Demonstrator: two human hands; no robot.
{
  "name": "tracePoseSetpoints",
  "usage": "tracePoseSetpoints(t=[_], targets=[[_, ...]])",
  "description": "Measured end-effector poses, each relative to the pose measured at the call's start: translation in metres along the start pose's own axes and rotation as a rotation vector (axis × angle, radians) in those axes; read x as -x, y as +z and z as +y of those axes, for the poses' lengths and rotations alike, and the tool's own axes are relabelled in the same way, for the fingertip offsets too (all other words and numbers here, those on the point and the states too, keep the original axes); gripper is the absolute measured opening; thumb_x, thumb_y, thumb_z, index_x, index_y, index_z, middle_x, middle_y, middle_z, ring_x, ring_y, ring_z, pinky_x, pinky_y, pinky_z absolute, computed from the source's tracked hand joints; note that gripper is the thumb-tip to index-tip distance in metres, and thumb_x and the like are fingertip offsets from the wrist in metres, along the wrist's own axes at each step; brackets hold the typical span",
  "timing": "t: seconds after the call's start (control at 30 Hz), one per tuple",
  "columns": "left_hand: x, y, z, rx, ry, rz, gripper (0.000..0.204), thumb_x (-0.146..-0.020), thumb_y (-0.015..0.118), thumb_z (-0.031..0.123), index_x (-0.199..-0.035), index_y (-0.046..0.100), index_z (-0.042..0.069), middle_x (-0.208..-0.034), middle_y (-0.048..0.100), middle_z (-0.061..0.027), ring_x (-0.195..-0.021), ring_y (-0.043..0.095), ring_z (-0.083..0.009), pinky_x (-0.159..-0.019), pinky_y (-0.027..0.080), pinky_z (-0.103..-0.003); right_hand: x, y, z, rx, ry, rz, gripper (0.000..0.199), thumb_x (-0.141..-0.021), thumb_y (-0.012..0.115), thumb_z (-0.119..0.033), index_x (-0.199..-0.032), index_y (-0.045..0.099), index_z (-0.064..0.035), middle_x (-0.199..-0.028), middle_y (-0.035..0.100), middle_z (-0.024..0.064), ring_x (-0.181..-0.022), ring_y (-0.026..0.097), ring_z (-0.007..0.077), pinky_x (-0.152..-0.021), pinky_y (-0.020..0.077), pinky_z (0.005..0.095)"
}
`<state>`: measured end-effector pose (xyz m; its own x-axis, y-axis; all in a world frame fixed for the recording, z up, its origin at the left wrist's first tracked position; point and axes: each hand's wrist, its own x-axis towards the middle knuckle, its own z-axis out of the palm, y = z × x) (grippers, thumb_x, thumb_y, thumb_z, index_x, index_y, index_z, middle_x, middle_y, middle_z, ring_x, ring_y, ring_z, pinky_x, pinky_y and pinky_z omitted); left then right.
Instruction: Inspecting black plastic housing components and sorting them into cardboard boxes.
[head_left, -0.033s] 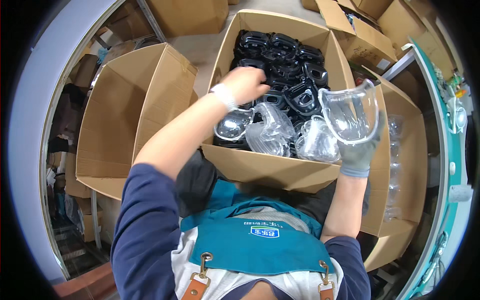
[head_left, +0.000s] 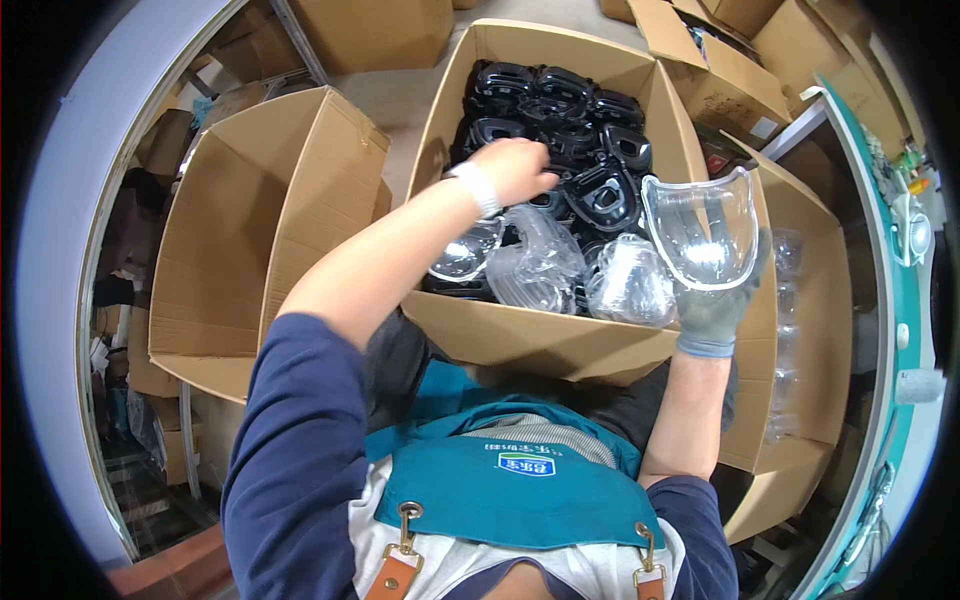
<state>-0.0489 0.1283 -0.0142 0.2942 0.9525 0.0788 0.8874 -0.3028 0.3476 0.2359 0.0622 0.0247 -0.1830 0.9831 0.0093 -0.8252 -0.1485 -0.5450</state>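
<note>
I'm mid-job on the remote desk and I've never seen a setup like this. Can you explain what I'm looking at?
There is no robot here: a person works with their own two hands. The view comes from a wide fisheye camera worn on the head, looking down, so straight edges bend and picture left is the person's left.

In front stands an open cardboard carton of black molded parts, with clear plastic pieces piled at its near end. The right hand, in a grey glove, holds up a clear curved shell. The left hand, ungloved, is over the black parts; I can't tell whether it grips anything. Another carton stands at left.
</note>
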Motion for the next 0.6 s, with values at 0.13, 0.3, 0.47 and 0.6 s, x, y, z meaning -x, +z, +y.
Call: tracePoseSetpoints(t=[0.13, 0.3, 0.47, 0.6], targets=[[-0.08, 0.072, 0.035, -0.073, -0.2, -0.217, 0.056, -0.083, 0.063, 0.045, -0.118, 0.058, 0.002, -0.121, 0.059, -0.023, -0.112, 0.057, -0.038, -0.097, 0.045, -0.043, 0.003, -0.023, 0.01, -0.185, 0.131, -0.155, 0.073, -0.086, 0.048, -0.064, -0.14, 0.043, -0.0143, -0.139, 0.043, 0.0154, -0.13, 0.035, 0.0427, -0.106, 0.0281, 0.0579], [-0.115, 0.122, 0.029, -0.101, -0.332, -0.378, 0.072, -0.079, 0.067, 0.047, -0.136, 0.045, 0.009, -0.142, 0.043, -0.0151, -0.129, 0.044, -0.0342, -0.105, 0.037, -0.046, 0.009, -0.032, 0.015, -0.457, 0.274, -0.254, 0.079, -0.083, 0.049, -0.069, -0.143, 0.039, -0.0185, -0.147, 0.035, 0.0163, -0.134, 0.026, 0.0504, -0.105, 0.0214, 0.0685], [-0.116, 0.128, 0.025, -0.013, -0.355, -0.329, 0.072, -0.076, 0.073, 0.042, -0.132, 0.045, 0.006, -0.14, 0.043, -0.0176, -0.123, 0.05, -0.0353, -0.1, 0.043, -0.043, 0.007, -0.035, 0.004, -0.206, 0.023, -0.012, 0.077, -0.086, 0.048, -0.066, -0.145, 0.036, -0.0183, -0.147, 0.035, 0.016, -0.133, 0.032, 0.0455, -0.105, 0.0279, 0.0648], [-0.096, 0.109, 0.051, 0.018, -0.245, -0.258, 0.055, -0.073, 0.076, 0.026, -0.113, 0.046, 0.002, -0.105, 0.061, -0.0211, -0.105, 0.059, -0.0397, -0.089, 0.05, -0.043, 0.006, -0.045, -0.009, 0.087, -0.203, -0.015, 0.068, -0.091, 0.05, -0.054, -0.147, 0.031, -0.0186, -0.143, 0.038, 0.0139, -0.132, 0.036, 0.0341, -0.105, 0.0361, 0.0554]])
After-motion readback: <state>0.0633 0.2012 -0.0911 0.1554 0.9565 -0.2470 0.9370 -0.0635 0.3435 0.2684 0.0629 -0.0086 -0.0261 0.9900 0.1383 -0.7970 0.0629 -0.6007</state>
